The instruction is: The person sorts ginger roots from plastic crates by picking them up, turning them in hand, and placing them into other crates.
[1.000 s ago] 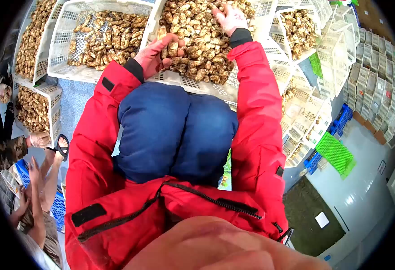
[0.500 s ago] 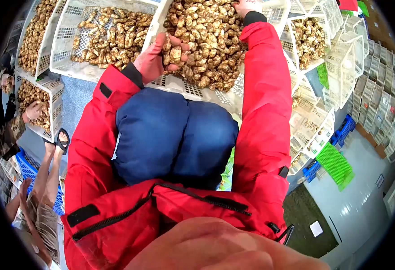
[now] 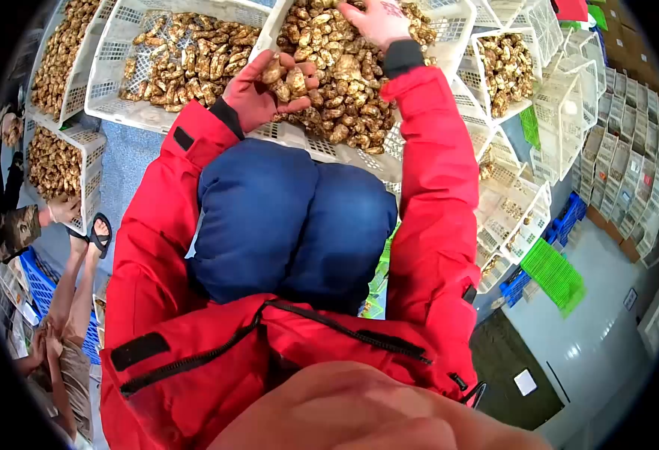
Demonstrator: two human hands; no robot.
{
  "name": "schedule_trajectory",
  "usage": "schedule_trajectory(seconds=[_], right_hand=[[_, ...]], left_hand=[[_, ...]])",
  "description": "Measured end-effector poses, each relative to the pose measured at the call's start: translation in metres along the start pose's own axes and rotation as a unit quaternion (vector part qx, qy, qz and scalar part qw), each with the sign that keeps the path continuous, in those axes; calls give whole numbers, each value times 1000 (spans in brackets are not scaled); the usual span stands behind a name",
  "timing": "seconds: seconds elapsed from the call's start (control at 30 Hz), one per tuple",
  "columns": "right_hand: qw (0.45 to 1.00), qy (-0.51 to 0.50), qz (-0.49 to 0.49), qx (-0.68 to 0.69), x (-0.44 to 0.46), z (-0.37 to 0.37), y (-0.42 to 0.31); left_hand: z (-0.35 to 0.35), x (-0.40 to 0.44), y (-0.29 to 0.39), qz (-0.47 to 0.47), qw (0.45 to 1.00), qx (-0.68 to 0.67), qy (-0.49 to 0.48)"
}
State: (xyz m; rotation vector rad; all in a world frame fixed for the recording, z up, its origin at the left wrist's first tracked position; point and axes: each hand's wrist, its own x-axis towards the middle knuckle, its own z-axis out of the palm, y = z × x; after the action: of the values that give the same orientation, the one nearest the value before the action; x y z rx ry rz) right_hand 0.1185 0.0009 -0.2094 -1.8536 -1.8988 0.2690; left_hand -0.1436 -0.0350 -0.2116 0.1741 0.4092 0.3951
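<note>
My left hand (image 3: pixel 253 99) is cupped at the near left corner of a white perforated crate (image 3: pixel 449 30), its fingers curled around a few knobbly brown-and-cream mushrooms (image 3: pixel 293 81). Inside that crate lies a deep heap of similar mushrooms (image 3: pixel 348 112). Over the far part of the heap is my right hand (image 3: pixel 383 24), one or more fingers stretched left across the mushrooms; the others are partly cut off by the top edge. I see nothing held in it. To the left, a second white crate (image 3: pixel 112 75) contains more mushrooms (image 3: pixel 209 60), spread more thinly.
Crates of mushrooms (image 3: pixel 54 161) stand at far left, where a co-worker's hand (image 3: pixel 64 209) touches one. Another person's legs (image 3: pixel 74 292) are below. At right are a smaller mushroom crate (image 3: pixel 505 71), stacked white crates (image 3: pixel 562 112) and a green mat (image 3: pixel 553 277).
My right hand has moved left and nearer over the heap. My left hand has turned more palm-up, showing the mushrooms in it. The co-worker's hand has shifted down to the crate's edge.
</note>
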Motion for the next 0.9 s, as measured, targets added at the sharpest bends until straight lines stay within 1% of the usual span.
schedule_trajectory(seconds=[0.03, 0.1, 0.13, 0.17, 0.2, 0.23, 0.27, 0.3, 0.33, 0.37, 0.4, 0.43, 0.47, 0.5, 0.53, 0.57, 0.6, 0.67, 0.77, 0.83, 0.87, 0.9], right_hand=[[997, 54, -22, 46, 15, 5, -20], [995, -95, 10, -29, 33, 35, -19], [998, 17, 13, -51, 21, 63, -15], [888, -431, 135, -80, 53, 7, -48], [947, -301, 85, -68, 27, 19, -29], [985, -160, 34, -57, 1, 28, -9], [987, -146, -56, -37, -8, 15, 0], [971, -235, 15, -30, -6, -3, -2], [945, -315, 87, -21, 10, -26, -9], [908, -388, 160, -10, 19, -37, -13], [952, -264, 138, -74, 32, -14, 9], [975, -134, 112, -134, 48, 4, 16], [996, -59, 62, -11, 43, 15, 27], [965, -133, 221, 52, 74, 57, 60], [963, -149, 221, 27, 90, 78, 72], [967, -161, 199, -9, 95, 87, 73], [967, -174, 183, -36, 101, 95, 74], [965, -195, 155, -77, 108, 106, 75], [967, -197, 136, -87, 107, 106, 77], [971, -184, 130, -77, 104, 106, 77], [974, -173, 129, -67, 103, 105, 77], [977, -159, 128, -53, 101, 103, 77]], left_hand=[[-6, 1, 2, 6, 999, -2, -40], [-12, 2, 2, -7, 998, -18, -53], [-10, 1, 3, -11, 999, -16, -33], [-6, -1, 3, -14, 1000, -16, -13], [1, -4, 4, -9, 1000, -2, 27], [1, -3, 5, -4, 1000, -23, 14], [0, -2, 5, 2, 999, -44, 0], [-2, -3, 1, 11, 997, -73, -11], [-3, -5, -1, 25, 997, -68, 3], [-2, -6, -2, 12, 997, -75, 3], [-2, -6, 0, 3, 997, -79, 4], [-2, -6, 3, -4, 997, -83, 5], [-1, -7, 5, -20, 994, -109, 19], [-6, -4, 5, 0, 995, -84, -54], [-6, -3, 7, -7, 996, -80, -41], [-5, -3, 9, -15, 997, -77, -27], [-5, -1, 10, -15, 996, -82, -41], [-6, 0, 11, -11, 997, -72, -39], [-4, -1, 7, -10, 997, -76, -30], [-1, -2, 8, -7, 996, -78, -33], [1, -3, 9, -7, 998, -62, -13], [1, -3, 8, -7, 998, -62, -15]])
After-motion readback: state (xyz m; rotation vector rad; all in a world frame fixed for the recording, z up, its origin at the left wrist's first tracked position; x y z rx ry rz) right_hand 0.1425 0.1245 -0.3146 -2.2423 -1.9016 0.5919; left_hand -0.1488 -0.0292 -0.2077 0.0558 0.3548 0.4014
